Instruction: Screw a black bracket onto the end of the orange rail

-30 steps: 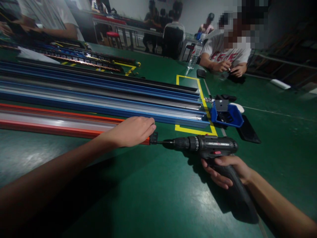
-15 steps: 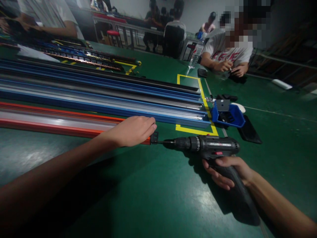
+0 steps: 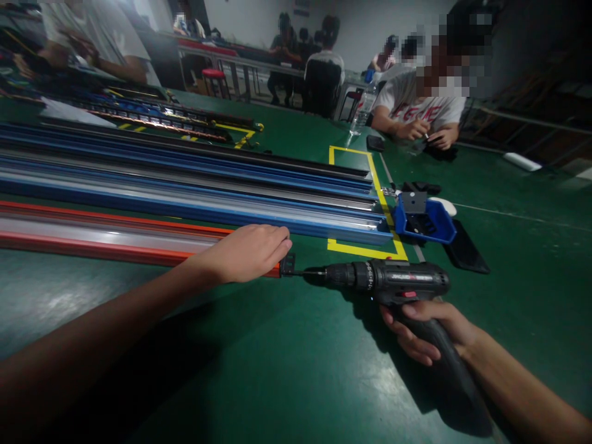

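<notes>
My left hand (image 3: 252, 251) is wrapped over the right end of a long orange rail (image 3: 115, 237) that lies on the green table. A black end piece (image 3: 287, 264) sits at the rail's tip, just beyond my fingers. My right hand (image 3: 430, 327) grips a black power drill (image 3: 402, 280) by its handle. The drill points left, and its thin bit (image 3: 314, 272) reaches the end piece. Whether the bit sits in a screw is too small to tell. Blue rails (image 3: 277, 216) lie behind the orange one.
Right of the blue rails is a blue bin (image 3: 428, 231) with dark parts, beside a black flat object (image 3: 467, 250). Yellow tape (image 3: 365, 251) marks the table. Farther back stand a plastic bottle (image 3: 361, 111) and a seated person (image 3: 420, 111); other people are behind.
The whole view has shifted slightly, so the table things appear a little lower. Both hands keep their grips, and a small light now shows under the drill's body.
</notes>
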A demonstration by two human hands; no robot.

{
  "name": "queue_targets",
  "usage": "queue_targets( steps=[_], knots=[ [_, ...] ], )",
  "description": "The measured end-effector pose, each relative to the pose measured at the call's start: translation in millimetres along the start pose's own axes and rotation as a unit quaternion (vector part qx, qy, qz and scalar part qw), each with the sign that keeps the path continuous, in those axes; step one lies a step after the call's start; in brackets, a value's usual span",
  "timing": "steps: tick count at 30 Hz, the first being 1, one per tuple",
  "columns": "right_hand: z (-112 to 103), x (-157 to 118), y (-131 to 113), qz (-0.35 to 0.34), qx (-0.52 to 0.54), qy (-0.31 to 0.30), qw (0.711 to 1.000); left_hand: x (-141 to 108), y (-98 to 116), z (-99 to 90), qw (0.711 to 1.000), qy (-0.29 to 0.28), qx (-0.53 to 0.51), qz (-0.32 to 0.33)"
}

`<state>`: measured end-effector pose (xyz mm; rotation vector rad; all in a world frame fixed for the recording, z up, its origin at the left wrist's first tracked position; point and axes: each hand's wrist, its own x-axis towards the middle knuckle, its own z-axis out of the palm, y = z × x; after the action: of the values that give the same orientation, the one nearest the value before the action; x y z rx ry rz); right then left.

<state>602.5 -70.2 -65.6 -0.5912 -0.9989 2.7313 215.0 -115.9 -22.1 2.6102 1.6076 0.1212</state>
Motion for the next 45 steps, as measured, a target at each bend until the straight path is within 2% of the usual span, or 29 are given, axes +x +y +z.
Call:
queue_targets(
  steps=[32, 39, 45],
  knots=[
    [2.4, -0.3, -2.4, 0.019, -0.007, 0.018, 1.0, -0.1, 0.7, -0.2, 1.0, 0.0, 0.007, -0.005],
    [-0.2, 1.3, -3.1, 0.022, -0.007, 0.0, 1.0, 0.2, 2.3, -3.5, 1.0, -0.007, -0.002, -0.016],
    [-0.5, 1.4, -3.8, 0.021, -0.017, -0.013, 1.0, 0.2, -0.3, -1.1, 1.0, -0.002, 0.006, 0.003]
  ],
)
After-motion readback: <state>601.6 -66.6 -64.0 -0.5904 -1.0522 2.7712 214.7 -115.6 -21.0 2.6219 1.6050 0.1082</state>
